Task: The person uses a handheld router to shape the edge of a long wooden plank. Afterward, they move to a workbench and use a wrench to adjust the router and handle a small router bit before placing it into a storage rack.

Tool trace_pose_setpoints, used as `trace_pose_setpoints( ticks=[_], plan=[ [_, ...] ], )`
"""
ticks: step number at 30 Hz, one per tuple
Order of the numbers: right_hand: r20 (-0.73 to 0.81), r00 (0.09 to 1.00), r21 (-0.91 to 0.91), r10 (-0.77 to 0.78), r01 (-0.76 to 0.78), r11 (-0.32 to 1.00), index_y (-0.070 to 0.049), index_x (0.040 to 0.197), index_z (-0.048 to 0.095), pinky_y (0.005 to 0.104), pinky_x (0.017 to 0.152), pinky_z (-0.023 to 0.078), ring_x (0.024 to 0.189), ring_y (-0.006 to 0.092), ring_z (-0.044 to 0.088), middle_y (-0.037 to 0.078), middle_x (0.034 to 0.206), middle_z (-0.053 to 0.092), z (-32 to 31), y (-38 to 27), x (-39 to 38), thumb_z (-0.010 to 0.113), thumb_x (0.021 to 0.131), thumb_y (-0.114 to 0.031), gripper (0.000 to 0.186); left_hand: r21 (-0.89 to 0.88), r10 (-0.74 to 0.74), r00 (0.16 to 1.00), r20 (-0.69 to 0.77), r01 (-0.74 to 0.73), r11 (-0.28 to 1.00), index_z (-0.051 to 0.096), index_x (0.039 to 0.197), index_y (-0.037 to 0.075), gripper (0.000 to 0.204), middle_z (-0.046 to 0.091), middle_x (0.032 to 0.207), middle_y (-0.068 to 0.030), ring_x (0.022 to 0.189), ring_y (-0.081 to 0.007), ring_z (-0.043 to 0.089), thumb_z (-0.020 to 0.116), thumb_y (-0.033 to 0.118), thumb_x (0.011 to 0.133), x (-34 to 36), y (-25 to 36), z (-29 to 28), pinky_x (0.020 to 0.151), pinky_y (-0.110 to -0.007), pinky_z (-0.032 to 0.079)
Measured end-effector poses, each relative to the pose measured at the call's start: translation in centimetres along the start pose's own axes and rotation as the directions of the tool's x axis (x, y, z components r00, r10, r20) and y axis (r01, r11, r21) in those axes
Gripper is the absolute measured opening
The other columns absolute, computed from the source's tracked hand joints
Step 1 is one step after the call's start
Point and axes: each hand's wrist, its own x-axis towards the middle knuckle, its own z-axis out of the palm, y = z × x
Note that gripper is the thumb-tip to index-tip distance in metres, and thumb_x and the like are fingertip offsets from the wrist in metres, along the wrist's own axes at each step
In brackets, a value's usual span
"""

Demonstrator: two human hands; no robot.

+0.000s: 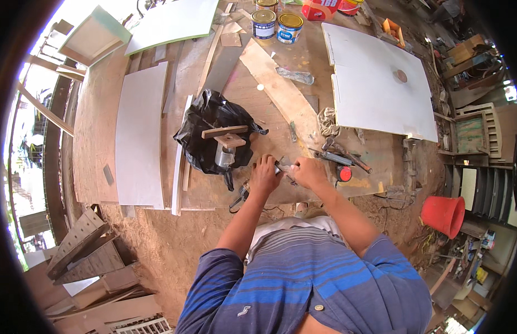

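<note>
Close together at the table's near edge, my left hand (264,175) and my right hand (310,172) are both closed, fingers pinched. Between them shows a small dark and silvery piece (281,166), its kind too small and covered to tell. Just beyond my left hand lies a crumpled black plastic bag (197,146). On it rest wooden offcuts (229,140) and a clear plastic container (224,156). To the right of my right hand are a hammer-like tool (353,157) with a long handle and a round red-topped item (344,173).
White panels (375,78) (140,133) cover the table's right and left sides. Metal cans (263,28) (289,32) stand at the far side. A long thin board (281,92) lies across the middle. A red bucket (434,216) is off to the right; wood scraps (86,256) lie lower left.
</note>
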Motion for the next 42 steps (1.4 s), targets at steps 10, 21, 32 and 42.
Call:
trace_pose_setpoints(
  ticks=[10,21,32,42],
  plan=[
    [-0.187,0.944,-0.127,-0.271,0.25,0.96,-0.007,0.095,0.071,0.0496,0.077,0.057,0.086,0.0401,0.071,0.019,0.088,0.071,4.7,1.0,-1.2,0.07,0.092,-0.023,0.016,-0.03,-0.021,0.999,0.025,0.022,0.999,0.058,0.118,0.007,0.053,0.059,0.123,-0.0122,0.116,-0.0369,0.059,0.086,0.029,0.078,0.1,0.0,-0.1,0.095,-0.049,0.049],
    [-0.297,0.884,-0.157,-0.36,0.327,0.932,-0.008,0.087,0.07,0.0473,0.075,0.058,0.087,0.0352,0.07,0.014,0.088,0.069,7.2,2.8,0.3,0.066,0.092,-0.02,0.014,-0.02,-0.002,1.0,0.006,0.002,1.0,0.059,0.117,0.006,0.051,0.059,0.121,-0.0112,0.118,-0.0353,0.058,0.083,0.034,0.081,0.2,0.4,0.5,0.099,-0.052,0.047],
    [-0.31,0.95,0.534,0.027,0.151,0.832,-0.005,0.092,0.07,0.0509,0.077,0.055,0.085,0.0428,0.069,0.021,0.091,0.07,10.5,3.5,1.7,0.057,0.1,-0.026,0.026,-0.091,-0.011,0.998,-0.063,0.005,0.996,0.058,0.118,0.005,0.053,0.058,0.124,-0.0162,0.113,-0.0413,0.061,0.085,0.028,0.079,-0.4,-0.9,0.1,0.092,-0.051,0.052],
    [-0.421,0.882,-0.103,-0.21,0.184,0.978,-0.005,0.103,0.062,0.053,0.097,0.042,0.106,0.0395,0.061,0.019,0.105,0.067,9.3,3.2,3.4,0.059,0.093,-0.021,0.02,-0.013,-0.017,1.0,-0.023,0.017,1.0,0.056,0.119,0.006,0.057,0.057,0.123,-0.0113,0.12,-0.0342,0.058,0.084,0.035,0.079,0.1,0.2,-0.5,0.088,-0.049,0.056]
  ],
)
